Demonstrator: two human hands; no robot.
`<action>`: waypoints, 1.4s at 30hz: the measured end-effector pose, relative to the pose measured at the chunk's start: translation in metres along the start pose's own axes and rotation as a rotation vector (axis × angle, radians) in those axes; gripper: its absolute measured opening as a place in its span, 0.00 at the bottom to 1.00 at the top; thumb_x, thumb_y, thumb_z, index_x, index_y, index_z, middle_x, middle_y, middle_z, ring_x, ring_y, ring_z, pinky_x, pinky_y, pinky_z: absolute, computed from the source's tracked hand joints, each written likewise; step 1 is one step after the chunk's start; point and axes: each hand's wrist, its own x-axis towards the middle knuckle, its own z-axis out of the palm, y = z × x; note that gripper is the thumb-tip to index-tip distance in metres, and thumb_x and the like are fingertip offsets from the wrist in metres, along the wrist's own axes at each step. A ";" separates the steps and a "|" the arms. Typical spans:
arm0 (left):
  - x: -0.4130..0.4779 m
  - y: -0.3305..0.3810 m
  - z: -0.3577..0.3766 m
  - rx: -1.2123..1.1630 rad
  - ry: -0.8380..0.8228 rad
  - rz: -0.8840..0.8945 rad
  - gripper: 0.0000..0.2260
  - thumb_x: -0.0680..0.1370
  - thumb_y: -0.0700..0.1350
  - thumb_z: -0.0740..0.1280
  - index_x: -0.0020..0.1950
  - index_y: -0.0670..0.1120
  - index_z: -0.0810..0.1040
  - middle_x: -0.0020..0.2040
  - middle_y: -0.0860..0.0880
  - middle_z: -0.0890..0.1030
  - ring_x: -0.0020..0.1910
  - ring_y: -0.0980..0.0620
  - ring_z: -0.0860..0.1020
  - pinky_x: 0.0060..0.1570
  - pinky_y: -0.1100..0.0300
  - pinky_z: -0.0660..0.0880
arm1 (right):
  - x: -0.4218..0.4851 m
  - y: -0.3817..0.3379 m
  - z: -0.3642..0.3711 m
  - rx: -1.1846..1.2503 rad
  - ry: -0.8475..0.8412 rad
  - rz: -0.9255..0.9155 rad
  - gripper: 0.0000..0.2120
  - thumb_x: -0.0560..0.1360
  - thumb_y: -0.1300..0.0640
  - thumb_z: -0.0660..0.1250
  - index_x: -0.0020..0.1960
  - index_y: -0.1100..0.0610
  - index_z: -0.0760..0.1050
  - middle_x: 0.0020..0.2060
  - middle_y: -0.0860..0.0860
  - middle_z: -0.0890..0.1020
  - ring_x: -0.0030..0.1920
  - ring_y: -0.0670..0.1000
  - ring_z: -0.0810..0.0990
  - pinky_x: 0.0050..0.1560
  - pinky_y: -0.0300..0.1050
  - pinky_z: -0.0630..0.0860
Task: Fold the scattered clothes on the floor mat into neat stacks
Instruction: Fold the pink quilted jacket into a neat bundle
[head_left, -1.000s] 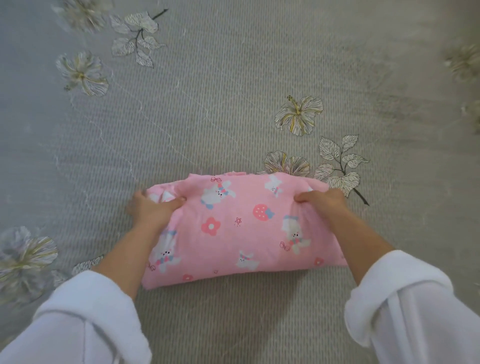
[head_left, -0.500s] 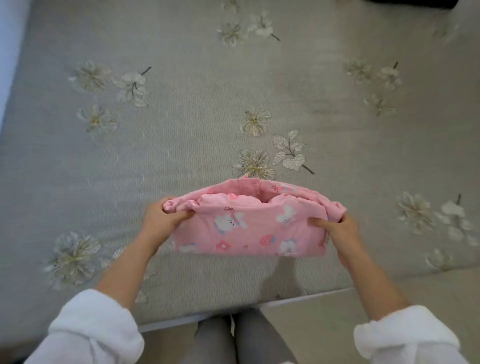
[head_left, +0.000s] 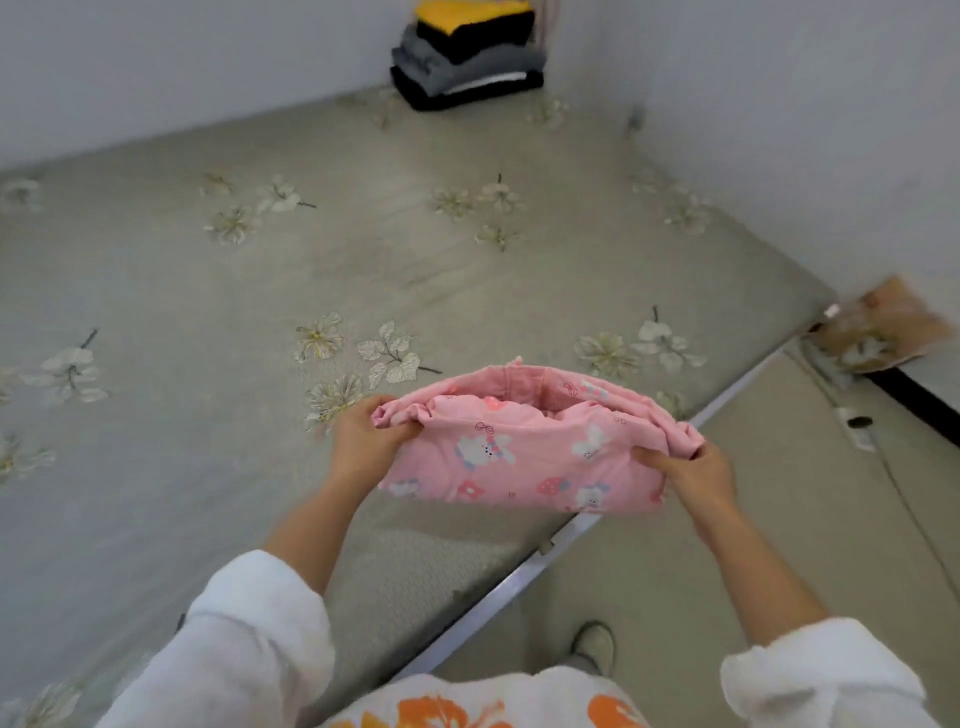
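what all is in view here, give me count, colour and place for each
pink garment: 1, pink with cartoon prints, folded, held in the air over the mat's near edge
stack of folded clothes: 1, yellow on top, then black and grey layers, far corner of the mat by the wall
floor mat: 1, grey-beige with flower print, across the left and middle
brown packet: 1, brown, blurred, right side by the wall
shoe: 1, pale, on the beige floor at the bottom
sleeves: 2, white, bottom corners
left hand: 1, grips the garment's left end
right hand: 1, grips the garment's right end
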 end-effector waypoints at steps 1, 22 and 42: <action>0.003 0.015 0.021 0.008 -0.029 0.028 0.07 0.67 0.44 0.76 0.41 0.51 0.80 0.34 0.52 0.81 0.34 0.56 0.77 0.33 0.64 0.72 | 0.007 0.000 -0.022 0.022 0.037 -0.006 0.20 0.63 0.65 0.79 0.52 0.57 0.77 0.37 0.45 0.78 0.31 0.43 0.74 0.24 0.35 0.72; 0.029 0.239 0.473 0.152 -0.388 0.339 0.07 0.63 0.48 0.73 0.38 0.52 0.79 0.33 0.51 0.80 0.32 0.56 0.75 0.33 0.62 0.71 | 0.188 0.007 -0.414 0.100 0.447 0.007 0.10 0.62 0.65 0.76 0.39 0.60 0.78 0.31 0.50 0.78 0.26 0.45 0.74 0.20 0.35 0.69; 0.229 0.434 0.819 0.215 -0.466 0.416 0.11 0.67 0.49 0.72 0.44 0.45 0.79 0.36 0.46 0.81 0.36 0.51 0.78 0.37 0.58 0.71 | 0.557 -0.096 -0.591 -0.126 0.512 -0.106 0.13 0.67 0.61 0.74 0.33 0.52 0.69 0.29 0.52 0.75 0.24 0.43 0.72 0.18 0.31 0.65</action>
